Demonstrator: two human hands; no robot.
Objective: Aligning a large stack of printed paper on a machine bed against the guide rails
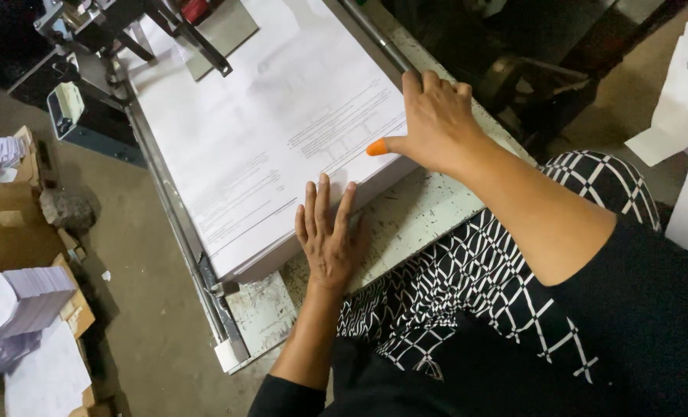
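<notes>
Thick stack of white printed paper sheets sits on a worn pale-green metal work table, filling most of its surface, running from the near-left corner up toward the far end.

Left hand: flat, palm down, fingers spread and pointing far. Fingertips rest on the top sheet at the stack's near edge, heel of the hand on the table. Pressing, not gripping anything.

Right hand: lies over the stack's right edge, fingers curled down its far side, next to a dark metal rail along the table's right side. Thumb wears an orange rubber fingertip cover and touches the top sheet. Can't tell whether it actually pinches any sheets.

Far left: black metal clamp mechanism over the stack's far end.

Left on the concrete floor: brown cardboard boxes and small bundles of white paper. More loose white sheets at far right.
</notes>
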